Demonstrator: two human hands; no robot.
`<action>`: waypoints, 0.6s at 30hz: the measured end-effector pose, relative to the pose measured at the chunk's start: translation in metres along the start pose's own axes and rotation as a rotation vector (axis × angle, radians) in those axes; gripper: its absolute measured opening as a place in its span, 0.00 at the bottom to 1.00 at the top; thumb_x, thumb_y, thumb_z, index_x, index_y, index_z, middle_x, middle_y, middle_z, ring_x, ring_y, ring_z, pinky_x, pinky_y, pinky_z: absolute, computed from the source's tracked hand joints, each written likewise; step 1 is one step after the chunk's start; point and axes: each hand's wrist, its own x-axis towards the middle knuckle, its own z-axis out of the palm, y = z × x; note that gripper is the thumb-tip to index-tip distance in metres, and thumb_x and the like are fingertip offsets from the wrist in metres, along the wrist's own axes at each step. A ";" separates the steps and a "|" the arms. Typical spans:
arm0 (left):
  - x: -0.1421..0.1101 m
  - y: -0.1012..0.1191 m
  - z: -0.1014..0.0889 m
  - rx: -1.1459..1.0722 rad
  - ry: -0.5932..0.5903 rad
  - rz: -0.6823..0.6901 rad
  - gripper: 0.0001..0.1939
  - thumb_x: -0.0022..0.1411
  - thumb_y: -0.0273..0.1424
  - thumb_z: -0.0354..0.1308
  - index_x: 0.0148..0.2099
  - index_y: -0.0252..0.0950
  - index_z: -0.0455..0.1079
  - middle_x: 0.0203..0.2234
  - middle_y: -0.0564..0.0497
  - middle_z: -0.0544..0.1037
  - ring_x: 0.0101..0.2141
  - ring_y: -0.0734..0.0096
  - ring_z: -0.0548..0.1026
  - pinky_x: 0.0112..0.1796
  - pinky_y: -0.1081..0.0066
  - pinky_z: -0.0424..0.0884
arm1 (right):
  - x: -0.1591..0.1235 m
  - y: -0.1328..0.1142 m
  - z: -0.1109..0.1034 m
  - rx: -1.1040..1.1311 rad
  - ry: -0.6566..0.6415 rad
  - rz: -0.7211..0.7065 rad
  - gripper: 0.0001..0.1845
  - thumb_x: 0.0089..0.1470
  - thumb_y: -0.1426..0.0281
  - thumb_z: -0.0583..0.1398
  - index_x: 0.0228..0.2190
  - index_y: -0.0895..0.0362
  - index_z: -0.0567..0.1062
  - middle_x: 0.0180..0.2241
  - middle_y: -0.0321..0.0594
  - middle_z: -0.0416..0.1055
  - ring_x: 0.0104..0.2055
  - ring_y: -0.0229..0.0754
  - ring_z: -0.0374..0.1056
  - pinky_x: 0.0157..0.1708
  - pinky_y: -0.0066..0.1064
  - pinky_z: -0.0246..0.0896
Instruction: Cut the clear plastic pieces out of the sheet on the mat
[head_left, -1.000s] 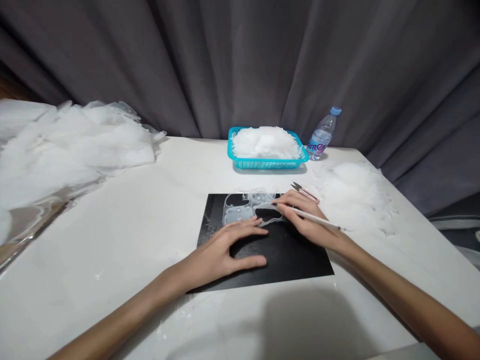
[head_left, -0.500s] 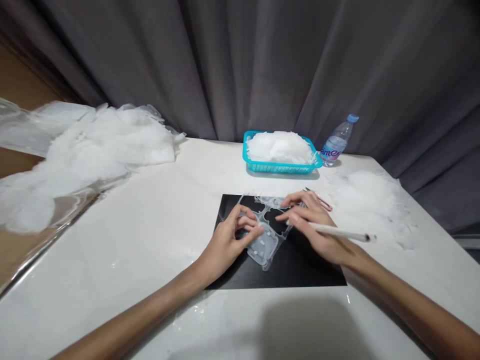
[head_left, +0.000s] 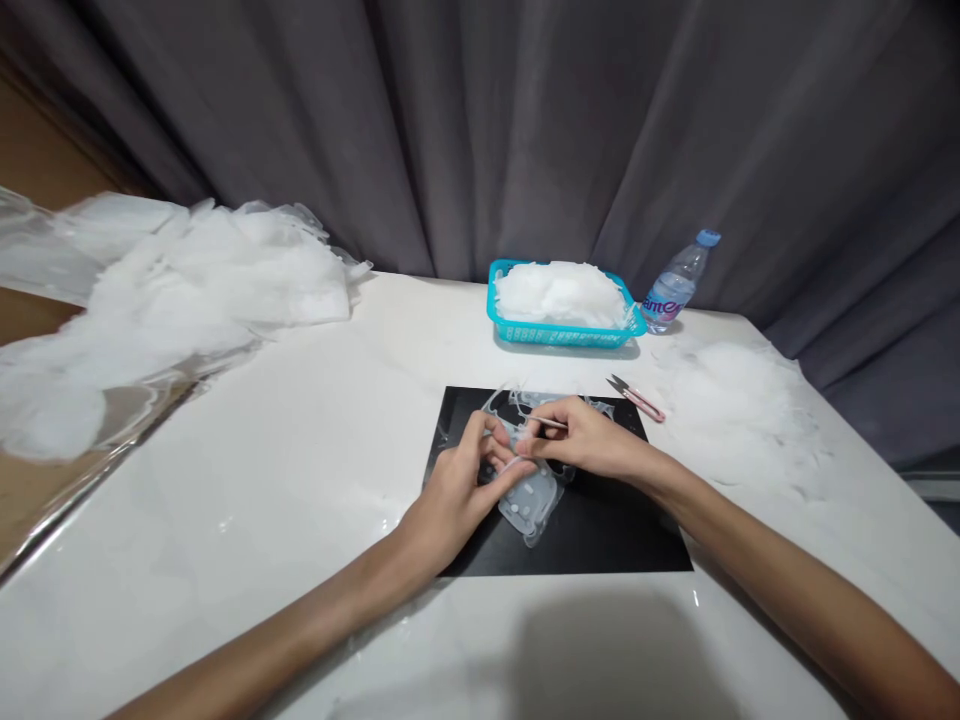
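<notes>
1. Left edge of the frame: brown board (head_left: 45, 130) (its far extent is cut off), with a large heap of translucent white pieces (head_left: 195, 280) spread over it and onto the white table (head_left: 262, 480).
2. Centre, left side: left hand (head_left: 461, 485) over the black mat (head_left: 622, 530), thumb and fingers bent inward and pinching the upper part of a translucent sheet (head_left: 534, 498). The sheet lies at the centre of the frame, over the mat, its lower end pointing toward the bottom edge; small whitish spots are noted on it.
3. Centre: further clear, looped material (head_left: 536, 398) along the mat's upper edge (partly hidden by the hands).
4. Just right of centre: right hand (head_left: 589, 435), fingers drawn together around a thin light stick (head_left: 547, 422), its fingertips meeting those of the left hand at the sheet. Whether they also grip the sheet cannot be told.
5. Above the hands: blue basket (head_left: 570, 336), heaped with white material (head_left: 559, 292).
6. Right of the basket: small snips (head_left: 637, 399) with pinkish handles, blades apart, near the mat's upper right corner; beyond them, an upright clear bottle (head_left: 675, 285) with a blue cap (liquid visible inside).
7. Right side: loose pile of white pieces (head_left: 739, 400) on the table. Dark grey curtain (head_left: 525, 120) spans the upper frame.
</notes>
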 end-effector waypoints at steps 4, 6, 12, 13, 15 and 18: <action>0.000 0.002 0.001 0.012 -0.022 0.013 0.15 0.72 0.42 0.61 0.47 0.42 0.59 0.32 0.58 0.77 0.32 0.70 0.77 0.37 0.70 0.70 | -0.002 -0.007 -0.007 -0.104 -0.061 0.028 0.09 0.51 0.68 0.65 0.23 0.59 0.73 0.20 0.27 0.60 0.25 0.33 0.52 0.27 0.28 0.45; -0.003 0.003 0.003 0.059 -0.044 0.031 0.13 0.73 0.41 0.59 0.47 0.42 0.59 0.31 0.57 0.75 0.31 0.70 0.75 0.36 0.70 0.69 | -0.003 -0.010 -0.007 -0.267 -0.040 0.045 0.10 0.51 0.68 0.66 0.22 0.58 0.73 0.20 0.27 0.60 0.25 0.33 0.53 0.27 0.28 0.43; -0.018 0.002 0.015 0.258 -0.084 0.085 0.06 0.77 0.36 0.51 0.45 0.42 0.59 0.31 0.56 0.72 0.30 0.70 0.73 0.32 0.71 0.65 | 0.000 -0.008 0.004 -0.565 0.186 0.177 0.08 0.51 0.71 0.68 0.25 0.57 0.75 0.27 0.35 0.72 0.32 0.38 0.64 0.32 0.29 0.48; -0.019 0.001 0.016 0.256 -0.075 0.081 0.05 0.77 0.36 0.51 0.45 0.42 0.59 0.30 0.57 0.72 0.29 0.71 0.72 0.32 0.71 0.64 | 0.000 -0.007 0.005 -0.567 0.194 0.173 0.07 0.52 0.72 0.68 0.26 0.57 0.75 0.28 0.35 0.73 0.33 0.39 0.65 0.33 0.29 0.49; -0.019 -0.002 0.016 0.218 -0.060 0.068 0.05 0.77 0.37 0.52 0.48 0.43 0.60 0.30 0.58 0.72 0.28 0.72 0.72 0.31 0.72 0.65 | 0.001 -0.004 0.005 -0.538 0.159 0.145 0.06 0.53 0.72 0.67 0.27 0.57 0.76 0.28 0.35 0.72 0.33 0.39 0.65 0.33 0.28 0.49; -0.016 -0.004 0.014 0.147 0.000 0.055 0.10 0.75 0.38 0.57 0.50 0.43 0.59 0.31 0.59 0.73 0.30 0.72 0.74 0.32 0.73 0.67 | 0.002 -0.003 -0.002 -0.358 0.014 0.099 0.06 0.56 0.70 0.64 0.28 0.58 0.75 0.25 0.31 0.68 0.29 0.36 0.61 0.30 0.28 0.49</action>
